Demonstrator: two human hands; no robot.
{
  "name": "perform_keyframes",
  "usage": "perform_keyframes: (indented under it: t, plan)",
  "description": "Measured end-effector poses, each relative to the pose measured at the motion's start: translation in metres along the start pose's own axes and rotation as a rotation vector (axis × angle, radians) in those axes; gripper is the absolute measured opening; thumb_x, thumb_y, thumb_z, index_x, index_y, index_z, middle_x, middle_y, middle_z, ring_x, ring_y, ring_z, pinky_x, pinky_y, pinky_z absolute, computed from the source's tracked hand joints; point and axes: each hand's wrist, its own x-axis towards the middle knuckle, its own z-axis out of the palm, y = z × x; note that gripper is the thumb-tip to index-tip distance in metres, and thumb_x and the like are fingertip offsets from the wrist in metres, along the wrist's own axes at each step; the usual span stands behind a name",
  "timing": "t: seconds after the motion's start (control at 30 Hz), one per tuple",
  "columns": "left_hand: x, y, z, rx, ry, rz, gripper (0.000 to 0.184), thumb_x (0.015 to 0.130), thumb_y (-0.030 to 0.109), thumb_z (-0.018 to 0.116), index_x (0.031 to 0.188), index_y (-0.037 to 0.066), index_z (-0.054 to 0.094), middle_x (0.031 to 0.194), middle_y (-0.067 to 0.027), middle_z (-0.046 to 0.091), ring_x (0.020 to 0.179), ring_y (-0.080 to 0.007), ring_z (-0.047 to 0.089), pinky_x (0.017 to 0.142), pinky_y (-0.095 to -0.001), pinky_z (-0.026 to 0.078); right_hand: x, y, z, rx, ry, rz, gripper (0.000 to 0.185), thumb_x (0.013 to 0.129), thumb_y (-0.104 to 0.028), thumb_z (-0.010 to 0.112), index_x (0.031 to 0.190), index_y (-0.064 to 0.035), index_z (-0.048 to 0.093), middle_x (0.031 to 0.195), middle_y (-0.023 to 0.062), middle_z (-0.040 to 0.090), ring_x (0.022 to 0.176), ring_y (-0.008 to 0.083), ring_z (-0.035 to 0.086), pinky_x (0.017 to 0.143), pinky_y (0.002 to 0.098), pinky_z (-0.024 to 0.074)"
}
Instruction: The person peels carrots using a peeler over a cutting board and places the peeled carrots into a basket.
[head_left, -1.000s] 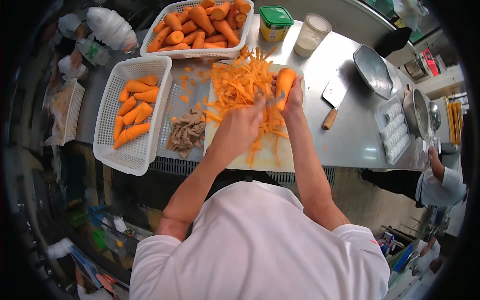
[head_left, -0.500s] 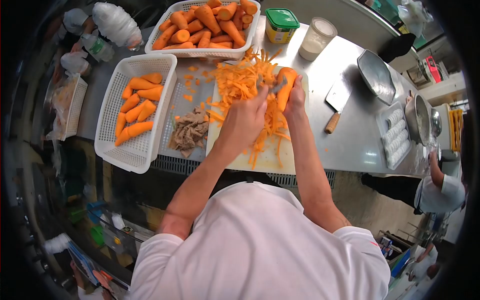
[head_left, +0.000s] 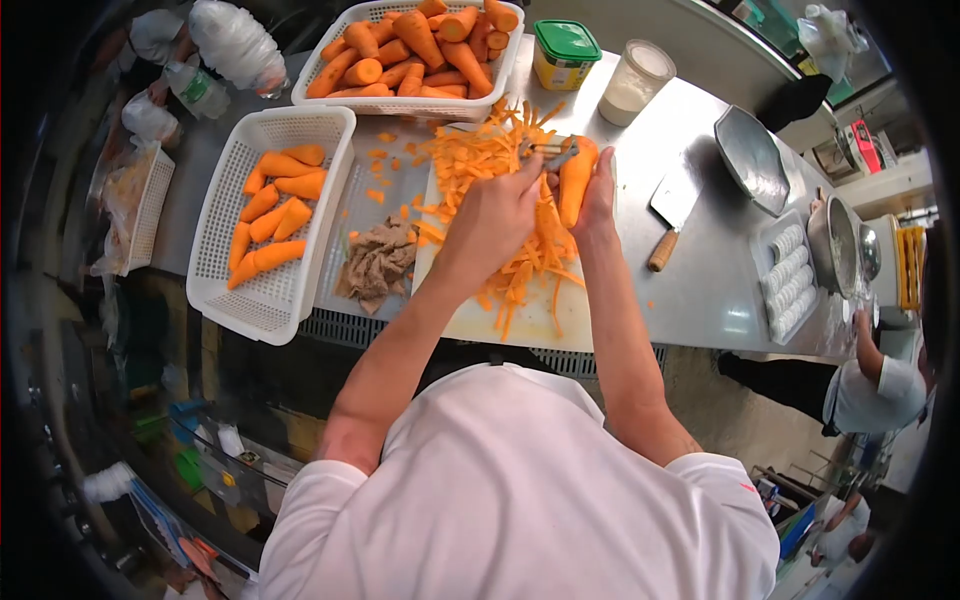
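Note:
My left hand (head_left: 490, 215) is closed around a peeler (head_left: 548, 150), whose metal head lies against the upper side of a peeled-looking carrot (head_left: 577, 182). Fingers of my right hand (head_left: 598, 200) wrap that carrot from the right and hold it roughly upright. Beneath both hands, a pale cutting board (head_left: 470, 325) carries a heap of orange carrot peelings (head_left: 470, 165). Long strips also trail toward the board's near edge. A crumpled brown cloth (head_left: 376, 262) lies just left of the board.
A white basket (head_left: 325, 215) at left holds several peeled carrots; another basket (head_left: 300, 95) behind is full of carrots. A cleaver (head_left: 677, 200), green-lidded tub (head_left: 567, 50), clear canister (head_left: 635, 85), dark tray (head_left: 752, 160) and box of white rolls (head_left: 788, 280) stand rightward. A person (head_left: 875, 390) stands right.
The peeler has shifted slightly up and right along the carrot, and its head now shows more clearly. My right hand has turned the carrot a little more upright.

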Motion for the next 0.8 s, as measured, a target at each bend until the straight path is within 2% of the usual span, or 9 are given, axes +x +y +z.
perform_keyframes:
  t: [0.07, 0.1, 0.2, 0.3, 0.37, 0.43, 0.57, 0.63, 0.8]
  plan:
    - [0.003, -0.009, 0.017, -0.036, 0.087, 0.058, 0.034, 0.095, 0.01, 0.054, 0.127, 0.002, 0.061, 0.078, -0.0277, 0.062, 0.068, -0.0406, 0.065, 0.062, -0.0405, 0.05, -0.002, 0.01, 0.01, 0.06, -0.029, -0.017, 0.064, 0.103, -0.06, 0.025, 0.117, -0.0051, 0.056, 0.093, 0.0096, 0.064, 0.073, 0.0212, 0.058, 0.061, 0.0313, 0.0495]
    - [-0.005, -0.013, 0.027, 0.081, 0.064, 0.043, 0.035, 0.095, 0.011, 0.054, 0.128, 0.002, 0.061, 0.077, -0.0281, 0.061, 0.068, -0.0411, 0.064, 0.062, -0.041, 0.049, 0.005, 0.014, 0.0, 0.082, -0.075, -0.005, 0.061, 0.102, -0.061, 0.028, 0.121, -0.0089, 0.054, 0.095, 0.0109, 0.064, 0.08, 0.0229, 0.061, 0.068, 0.0321, 0.053]
    - [-0.051, -0.006, 0.028, 0.161, -0.037, 0.04, 0.036, 0.095, 0.011, 0.055, 0.129, 0.002, 0.06, 0.076, -0.0288, 0.06, 0.07, -0.0421, 0.064, 0.062, -0.0431, 0.049, 0.006, 0.006, -0.002, 0.014, 0.136, -0.045, 0.062, 0.103, -0.06, 0.027, 0.121, -0.0068, 0.053, 0.096, 0.0121, 0.063, 0.081, 0.0227, 0.061, 0.071, 0.0339, 0.0535]
    - [-0.064, 0.0, 0.005, 0.114, -0.165, 0.005, 0.035, 0.095, 0.012, 0.054, 0.128, 0.002, 0.06, 0.075, -0.0287, 0.06, 0.072, -0.0429, 0.064, 0.063, -0.0462, 0.049, 0.017, 0.005, -0.031, 0.131, 0.038, -0.032, 0.06, 0.104, -0.056, 0.026, 0.122, -0.0042, 0.052, 0.1, 0.0138, 0.064, 0.084, 0.0221, 0.06, 0.074, 0.0348, 0.0534]
    - [-0.055, 0.008, -0.003, 0.104, -0.217, -0.031, 0.034, 0.095, 0.011, 0.054, 0.128, 0.001, 0.061, 0.075, -0.0284, 0.06, 0.072, -0.0431, 0.064, 0.064, -0.0476, 0.05, 0.008, 0.004, -0.022, 0.023, 0.075, -0.073, 0.06, 0.104, -0.056, 0.027, 0.123, -0.0041, 0.052, 0.098, 0.0135, 0.065, 0.083, 0.0231, 0.062, 0.071, 0.0348, 0.054]
    - [-0.013, 0.01, -0.007, 0.044, 0.002, -0.058, 0.033, 0.096, 0.012, 0.054, 0.126, 0.001, 0.062, 0.076, -0.0279, 0.062, 0.072, -0.0438, 0.064, 0.066, -0.0496, 0.05, 0.004, 0.007, -0.013, -0.091, 0.094, -0.113, 0.06, 0.105, -0.055, 0.028, 0.123, -0.004, 0.053, 0.096, 0.0132, 0.065, 0.082, 0.0241, 0.064, 0.068, 0.0347, 0.0547]
    - [0.014, -0.014, 0.022, 0.077, 0.097, 0.115, 0.033, 0.096, 0.011, 0.053, 0.126, 0.002, 0.062, 0.076, -0.0275, 0.062, 0.071, -0.0437, 0.063, 0.065, -0.0492, 0.05, -0.006, 0.014, 0.003, -0.123, 0.053, -0.049, 0.062, 0.105, -0.054, 0.023, 0.124, -0.0024, 0.053, 0.102, 0.0141, 0.065, 0.084, 0.0235, 0.063, 0.072, 0.0362, 0.0544]
    - [-0.017, -0.005, 0.033, 0.235, 0.022, 0.001, 0.034, 0.095, 0.01, 0.052, 0.127, 0.002, 0.061, 0.076, -0.0277, 0.062, 0.071, -0.0442, 0.063, 0.066, -0.0491, 0.05, -0.004, 0.01, 0.006, -0.116, 0.118, -0.079, 0.064, 0.106, -0.054, 0.019, 0.122, -0.0018, 0.053, 0.104, 0.0136, 0.065, 0.085, 0.023, 0.061, 0.076, 0.0365, 0.0535]
    - [-0.079, -0.003, 0.013, 0.159, -0.174, 0.065, 0.037, 0.095, 0.009, 0.051, 0.129, -0.002, 0.057, 0.076, -0.0282, 0.062, 0.074, -0.0449, 0.063, 0.068, -0.0503, 0.05, 0.008, 0.001, -0.024, -0.046, 0.17, -0.077, 0.069, 0.105, -0.056, 0.014, 0.123, -0.0018, 0.053, 0.099, 0.0131, 0.063, 0.084, 0.024, 0.061, 0.073, 0.0373, 0.0543]
